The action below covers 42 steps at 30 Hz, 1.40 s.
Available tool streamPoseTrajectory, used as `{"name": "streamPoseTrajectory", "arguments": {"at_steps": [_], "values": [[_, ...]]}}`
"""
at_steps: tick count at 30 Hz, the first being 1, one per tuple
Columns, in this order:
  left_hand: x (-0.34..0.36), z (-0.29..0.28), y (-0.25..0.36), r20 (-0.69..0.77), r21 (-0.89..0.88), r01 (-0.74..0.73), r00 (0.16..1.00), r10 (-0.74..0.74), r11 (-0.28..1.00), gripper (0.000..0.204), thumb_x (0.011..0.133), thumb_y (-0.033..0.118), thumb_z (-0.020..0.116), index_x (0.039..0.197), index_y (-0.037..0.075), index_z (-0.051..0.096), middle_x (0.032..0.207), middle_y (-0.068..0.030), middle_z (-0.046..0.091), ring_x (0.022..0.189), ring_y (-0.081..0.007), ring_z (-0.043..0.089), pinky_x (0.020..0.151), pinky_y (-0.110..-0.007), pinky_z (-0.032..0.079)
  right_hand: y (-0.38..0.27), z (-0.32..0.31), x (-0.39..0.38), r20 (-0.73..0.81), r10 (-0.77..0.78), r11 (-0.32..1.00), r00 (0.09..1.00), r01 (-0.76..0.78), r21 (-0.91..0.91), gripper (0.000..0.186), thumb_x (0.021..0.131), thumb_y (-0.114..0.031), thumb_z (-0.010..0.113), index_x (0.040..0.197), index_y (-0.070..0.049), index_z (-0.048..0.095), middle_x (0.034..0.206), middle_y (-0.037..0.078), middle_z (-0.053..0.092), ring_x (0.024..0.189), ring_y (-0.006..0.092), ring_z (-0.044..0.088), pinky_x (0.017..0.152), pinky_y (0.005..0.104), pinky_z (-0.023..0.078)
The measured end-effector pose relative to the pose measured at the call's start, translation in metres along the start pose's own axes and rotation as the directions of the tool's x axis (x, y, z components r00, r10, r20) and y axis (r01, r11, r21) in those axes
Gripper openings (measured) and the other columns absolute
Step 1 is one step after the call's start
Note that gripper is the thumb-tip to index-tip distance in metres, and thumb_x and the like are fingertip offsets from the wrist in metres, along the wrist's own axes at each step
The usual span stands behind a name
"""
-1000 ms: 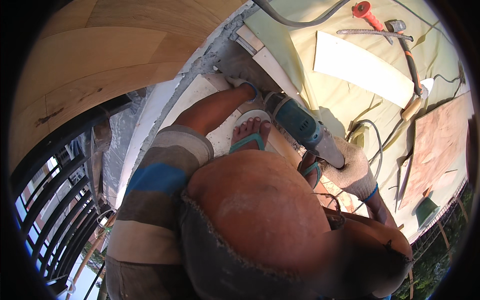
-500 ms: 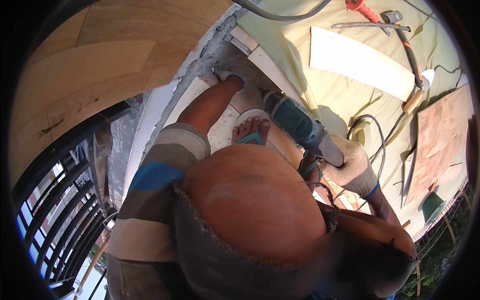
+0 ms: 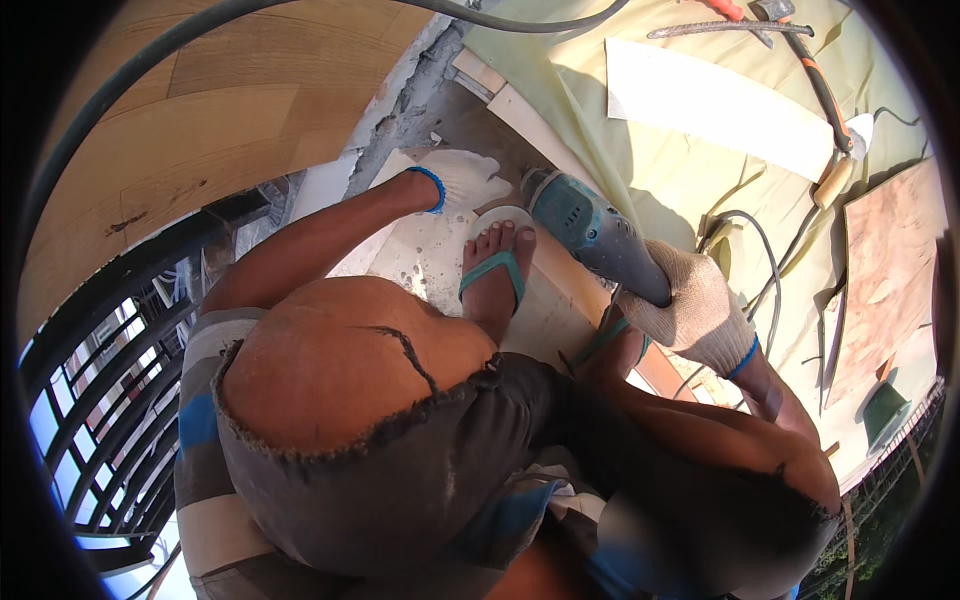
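My right hand (image 3: 695, 305), in a knitted work glove with a blue cuff, is wrapped round the grey rear grip of a teal power drill (image 3: 585, 225). The drill slants up and left, its front end close to the left hand. No bit can be made out. In a pale glove, my left hand (image 3: 462, 180) is low over light, speckled slabs (image 3: 425, 255) by the rough concrete edge (image 3: 405, 100). Its fingers point right toward the drill's front; they are too indistinct to tell whether they are closed. My sandalled foot (image 3: 495, 270) stands just below the drill's front.
A thick dark cable (image 3: 180, 45) arcs across the upper left over wood-look panels (image 3: 235, 120). Black railings (image 3: 110, 385) stand at left. On the yellowish sheet at right lie a white board (image 3: 715, 95), a hammer (image 3: 815, 75), a trowel (image 3: 835, 180) and a plywood piece (image 3: 890, 280).
My left hand has moved slightly down and right, its forearm swinging out to the left. My knee has shifted left and down. The right hand still grips the drill, barely moved.
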<state>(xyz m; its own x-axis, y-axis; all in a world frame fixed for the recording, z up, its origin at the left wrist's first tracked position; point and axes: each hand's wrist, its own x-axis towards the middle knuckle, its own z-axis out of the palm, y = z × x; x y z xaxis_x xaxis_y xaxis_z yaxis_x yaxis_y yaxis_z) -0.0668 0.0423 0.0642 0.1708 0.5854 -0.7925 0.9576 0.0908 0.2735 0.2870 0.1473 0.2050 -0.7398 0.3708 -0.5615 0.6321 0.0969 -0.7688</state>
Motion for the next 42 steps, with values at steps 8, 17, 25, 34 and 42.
{"name": "streamPoseTrajectory", "arguments": {"at_steps": [8,17,25,34,42], "values": [[-0.152,-0.093,0.0,0.171,-0.378,0.195,0.975,-0.138,0.905,0.074,0.114,0.068,0.051,0.141,0.002,0.074,0.135,-0.0227,0.077,0.113,-0.0333,0.072,0.102,-0.047,0.057,-0.032,-0.009,0.02,0.086,0.1,0.992,0.991,-0.093,-0.08,0.051,0.092,-0.034,0.079,0.131,-0.001,0.074,0.09,0.024,0.079,0.089,0.0399,0.082,0.083,0.0468,0.065],[-0.142,-0.016,0.058,0.279,-0.96,0.281,0.948,-0.156,-0.013,0.093,0.112,0.074,0.052,0.152,-0.009,0.06,0.142,-0.0259,0.07,0.134,-0.0345,0.069,0.11,-0.047,0.059,-0.047,-0.015,0.035,0.102,0.03,0.993,0.994,-0.018,-0.113,0.045,0.097,-0.04,0.076,0.12,0.0,0.076,0.084,0.022,0.078,0.081,0.0363,0.082,0.077,0.0456,0.063],[0.016,0.108,0.147,0.243,-0.398,-0.022,0.961,-0.129,-0.917,0.081,0.116,0.071,0.031,0.164,0.008,0.051,0.159,-0.0195,0.063,0.145,-0.0381,0.062,0.123,-0.054,0.051,-0.034,-0.012,0.025,0.099,0.011,0.996,0.995,-0.002,-0.092,0.047,0.101,-0.043,0.077,0.122,-0.002,0.076,0.086,0.022,0.079,0.086,0.0371,0.083,0.079,0.0446,0.064],[0.076,0.111,0.177,0.081,0.233,-0.365,0.931,-0.356,-0.902,0.049,0.119,0.044,0.036,0.144,0.016,0.068,0.149,-0.0121,0.07,0.137,-0.0346,0.066,0.119,-0.054,0.053,-0.018,-0.006,0.011,0.092,-0.061,0.993,0.994,0.069,-0.091,0.04,0.096,-0.024,0.078,0.126,0.002,0.073,0.085,0.016,0.079,0.077,0.024,0.08,0.074,0.0384,0.063],[0.078,0.143,0.183,-0.288,0.264,-0.456,0.804,-0.52,-0.85,0.063,0.117,0.058,0.037,0.141,0.008,0.068,0.131,-0.0198,0.074,0.12,-0.0378,0.073,0.107,-0.054,0.061,0.018,-0.001,-0.023,0.095,-0.053,0.993,0.994,0.062,-0.096,0.051,0.092,-0.017,0.082,0.141,-0.007,0.072,0.113,0.021,0.08,0.107,0.0385,0.08,0.094,0.0444,0.062]]}}
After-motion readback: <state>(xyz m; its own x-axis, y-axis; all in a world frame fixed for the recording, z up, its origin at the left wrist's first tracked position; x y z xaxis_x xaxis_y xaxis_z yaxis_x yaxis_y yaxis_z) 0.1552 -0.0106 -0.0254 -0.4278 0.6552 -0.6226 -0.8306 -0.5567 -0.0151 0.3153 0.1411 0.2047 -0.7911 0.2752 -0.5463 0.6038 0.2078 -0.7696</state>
